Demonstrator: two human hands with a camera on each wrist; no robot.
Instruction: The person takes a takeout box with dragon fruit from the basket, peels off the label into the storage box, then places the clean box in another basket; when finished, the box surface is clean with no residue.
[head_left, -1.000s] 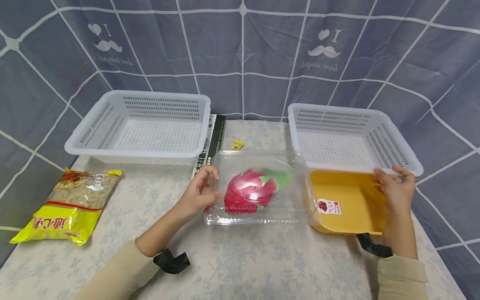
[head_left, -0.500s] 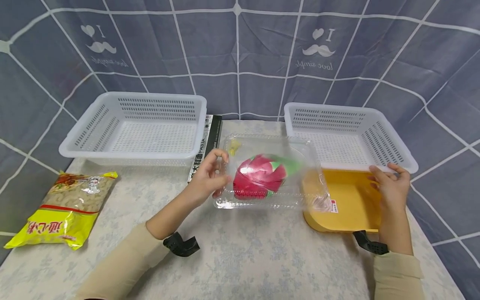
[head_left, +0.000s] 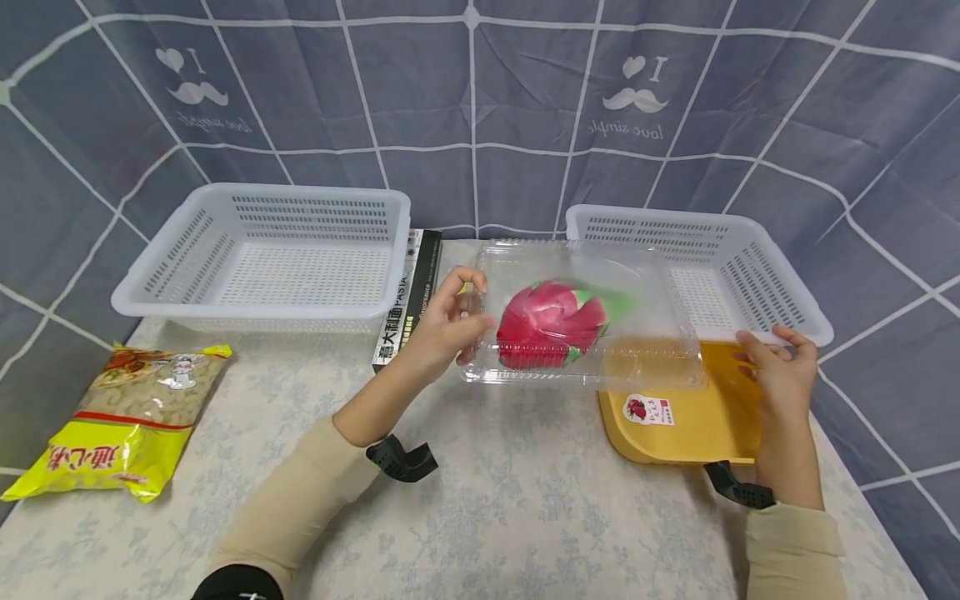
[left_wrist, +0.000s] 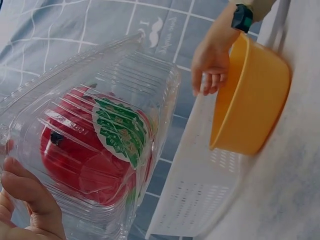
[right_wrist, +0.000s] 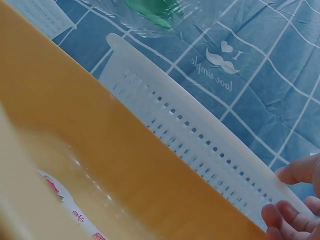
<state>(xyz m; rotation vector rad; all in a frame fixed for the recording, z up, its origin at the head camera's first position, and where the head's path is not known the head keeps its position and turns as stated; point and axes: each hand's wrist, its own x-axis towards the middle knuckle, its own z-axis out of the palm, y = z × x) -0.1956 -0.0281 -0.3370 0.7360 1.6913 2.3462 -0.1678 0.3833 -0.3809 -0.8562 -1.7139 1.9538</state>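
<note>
A clear plastic clamshell box holds a red dragon fruit with green tips; a green-and-white label shows in the left wrist view. My left hand grips the box by its left end, above the table. Beneath its right end stands a yellow plastic bin with a dragon-fruit sticker inside. My right hand reaches over the bin and pinches the front rim of the right white basket. In the right wrist view, fingers lie on both sides of that rim.
A left white basket stands at the back. Beside it lies a black-and-white pasta box, partly covered by my left hand. A yellow bag of macaroni lies at the left. A blue checked curtain hangs behind the table.
My left hand has carried the clamshell box right and away from me, so it now overlaps the right basket and the bin's back. My right hand has stayed at the basket rim.
</note>
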